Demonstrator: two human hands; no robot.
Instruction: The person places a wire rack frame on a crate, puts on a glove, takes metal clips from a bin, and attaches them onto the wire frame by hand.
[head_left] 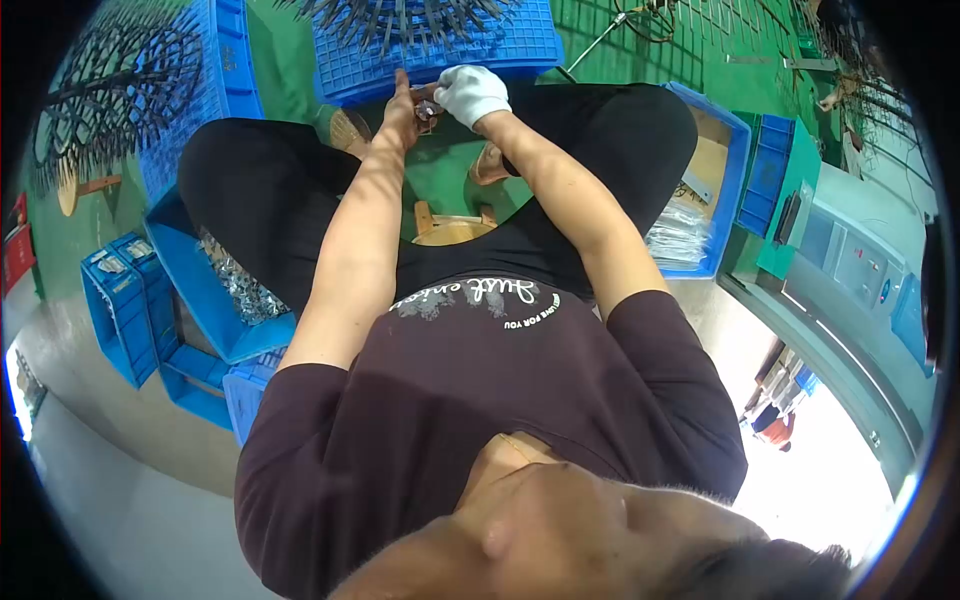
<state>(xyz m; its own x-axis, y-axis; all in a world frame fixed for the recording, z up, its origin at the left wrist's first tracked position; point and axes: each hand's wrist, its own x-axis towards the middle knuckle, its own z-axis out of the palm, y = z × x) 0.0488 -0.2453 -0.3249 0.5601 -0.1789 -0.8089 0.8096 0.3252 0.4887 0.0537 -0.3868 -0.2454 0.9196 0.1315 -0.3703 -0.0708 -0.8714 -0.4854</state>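
Observation:
My left hand (402, 112), bare, is held out between my knees with small shiny metal pieces (427, 110) at its fingers. One finger points away from me, and the others curl around the pieces. Close beside it is my right hand (472, 94), in a white glove, its fingers bent together toward the same pieces. What the gloved fingertips grip is too small to make out. Just beyond both hands stands a blue crate (440, 62) with a pile of dark metal strips (395, 20) on top.
At my left, a blue bin (165, 235) contains small shiny parts (243, 290); more dark strips (120, 90) lie farther out. At my right, another bin (735, 190) contains silvery pieces (680, 235). A wooden stool (455, 232) shows between my legs. Metal racks (730, 25) stand at the far right.

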